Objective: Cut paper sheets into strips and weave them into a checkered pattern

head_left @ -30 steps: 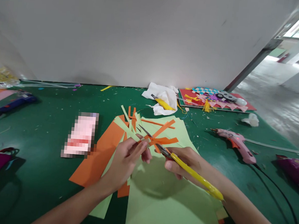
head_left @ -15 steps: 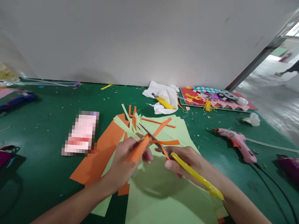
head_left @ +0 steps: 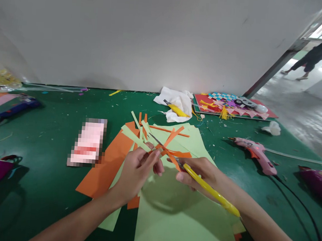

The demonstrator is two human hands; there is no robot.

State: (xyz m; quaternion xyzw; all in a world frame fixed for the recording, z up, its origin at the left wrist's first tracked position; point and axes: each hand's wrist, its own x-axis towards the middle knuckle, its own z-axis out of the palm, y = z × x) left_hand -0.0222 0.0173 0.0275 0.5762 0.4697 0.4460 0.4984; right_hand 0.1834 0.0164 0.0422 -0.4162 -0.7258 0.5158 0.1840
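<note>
Yellow-handled metal scissors [head_left: 196, 177] in my right hand [head_left: 208, 171], narrow orange paper strips [head_left: 175, 134] pinched in my left hand [head_left: 135, 170].
I hold both above flat pale green paper sheets [head_left: 170, 224], well in from the far edge of the green-topped table [head_left: 52, 135], the scissors' slim blades among the strips.

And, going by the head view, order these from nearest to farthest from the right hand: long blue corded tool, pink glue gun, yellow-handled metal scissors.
1. Yellow-handled metal scissors: held in the right hand.
2. Pink glue gun: lying to that hand's right on the green table.
3. Long blue corded tool: across at the table's far left.
</note>
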